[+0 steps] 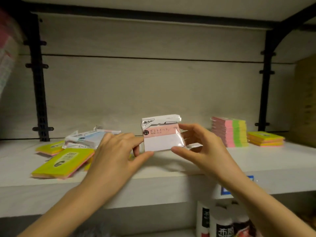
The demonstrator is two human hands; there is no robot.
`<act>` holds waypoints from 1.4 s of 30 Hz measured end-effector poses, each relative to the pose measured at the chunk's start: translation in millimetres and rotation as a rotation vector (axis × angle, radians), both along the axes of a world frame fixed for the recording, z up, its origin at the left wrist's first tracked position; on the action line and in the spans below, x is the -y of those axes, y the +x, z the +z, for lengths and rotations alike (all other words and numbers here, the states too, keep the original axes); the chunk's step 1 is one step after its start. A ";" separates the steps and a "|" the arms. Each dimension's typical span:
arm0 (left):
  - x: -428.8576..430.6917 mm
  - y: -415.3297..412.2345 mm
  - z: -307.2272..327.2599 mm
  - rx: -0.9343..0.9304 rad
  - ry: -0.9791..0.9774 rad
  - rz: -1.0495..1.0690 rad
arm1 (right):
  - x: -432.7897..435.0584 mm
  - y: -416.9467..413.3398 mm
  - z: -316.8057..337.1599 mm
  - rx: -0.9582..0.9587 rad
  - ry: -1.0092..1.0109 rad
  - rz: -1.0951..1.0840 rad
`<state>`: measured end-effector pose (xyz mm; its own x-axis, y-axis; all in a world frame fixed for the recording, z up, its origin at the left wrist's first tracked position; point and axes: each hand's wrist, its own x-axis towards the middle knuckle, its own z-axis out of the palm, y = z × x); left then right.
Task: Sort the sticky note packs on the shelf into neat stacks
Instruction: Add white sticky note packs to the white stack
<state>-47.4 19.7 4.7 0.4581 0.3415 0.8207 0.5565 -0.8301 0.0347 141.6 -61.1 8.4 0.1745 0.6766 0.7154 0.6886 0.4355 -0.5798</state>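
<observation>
A pink-and-white sticky note pack [161, 137] in a clear wrapper is held upright above the white shelf [171, 170]. My left hand [118, 151] pinches its left edge and my right hand [196, 144] grips its right edge. Loose yellow-green packs [63, 162] and a white-blue wrapped pack [85, 139] lie scattered at the left. At the right stands a tall neat stack of pink-green-yellow packs [230, 132], with a low stack of yellow packs [265, 138] beside it.
Black metal uprights [38, 79] flank the shelf's back panel on both sides. A blue label [225, 190] sticks to the shelf's front edge. Below, on the lower level, stand white bottles with dark labels [220, 223]. A brown box edge [306, 100] is at far right.
</observation>
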 end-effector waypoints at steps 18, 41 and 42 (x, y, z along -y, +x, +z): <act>-51.1 179.8 55.9 -0.260 -0.379 0.074 | -59.9 164.3 34.0 0.251 -0.211 -0.258; -40.0 183.2 30.6 -0.521 -0.357 0.266 | -61.7 160.0 7.7 0.659 -0.278 -0.449; -36.6 178.2 33.8 -0.516 -0.306 0.293 | -57.2 157.7 9.1 0.658 -0.248 -0.443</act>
<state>130.8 56.2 38.5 0.6193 0.6939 0.3673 0.7657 -0.6374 -0.0867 299.3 -3.9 17.5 0.0597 0.7949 0.6038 0.9982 -0.0433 -0.0417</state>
